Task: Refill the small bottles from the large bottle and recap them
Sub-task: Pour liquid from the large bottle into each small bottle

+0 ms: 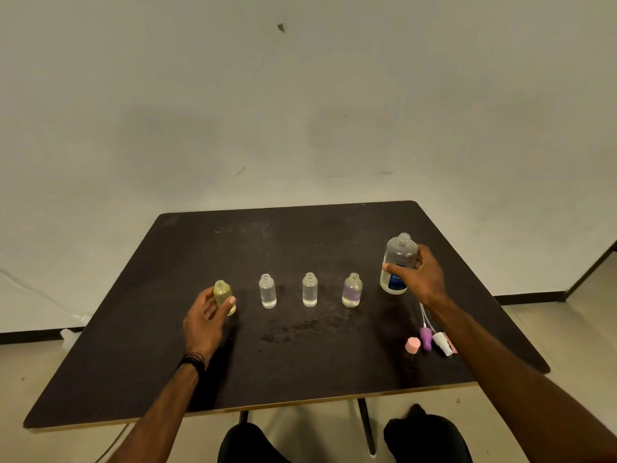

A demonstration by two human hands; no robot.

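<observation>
On table, four small bottles (uncapped), large bottle held.

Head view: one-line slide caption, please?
Left hand grips yellow bottle; right hand grips uncapped large bottle.

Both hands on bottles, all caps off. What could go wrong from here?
1. The large bottle in the right hand has a wide mouth; the yellow bottle held by the left hand has a narrow neck, so the pour may spill.
2. Three open small bottles stand in a row between; a passing arm could tip them.
3. The loose caps lie under the right forearm and may get swept.
</observation>
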